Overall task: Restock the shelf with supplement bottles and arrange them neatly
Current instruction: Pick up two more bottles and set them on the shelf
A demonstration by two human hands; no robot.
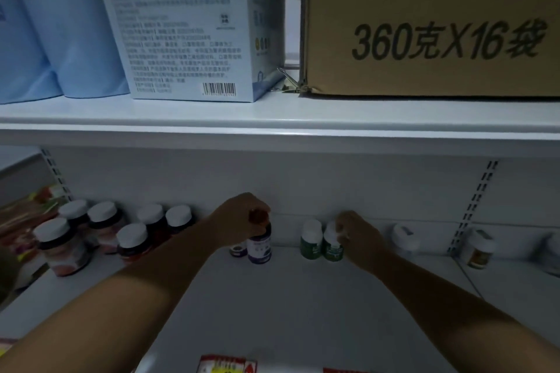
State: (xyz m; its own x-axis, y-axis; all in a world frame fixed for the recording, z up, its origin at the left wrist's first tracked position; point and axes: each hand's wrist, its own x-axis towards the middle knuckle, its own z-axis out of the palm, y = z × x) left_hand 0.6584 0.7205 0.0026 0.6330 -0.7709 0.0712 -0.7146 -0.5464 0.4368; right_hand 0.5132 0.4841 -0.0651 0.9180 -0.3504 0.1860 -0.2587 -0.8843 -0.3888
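My left hand (242,218) grips the cap of a purple-labelled bottle (259,248) standing on the lower white shelf (272,306). Just behind it to the left stands a second small purple bottle (238,250), half hidden. My right hand (354,236) holds the top of a green bottle with a white cap (332,247); a matching green bottle (311,239) stands touching it on the left. Both hands reach to the back of the shelf, near the rear wall.
Several dark white-capped jars (63,248) cluster at the left. A white jar (404,238) and an orange-labelled jar (480,250) stand at the right. The upper shelf (272,118) carries blue rolls, a white box (188,24) and a cardboard carton (430,21). Price tags (227,363) line the front edge.
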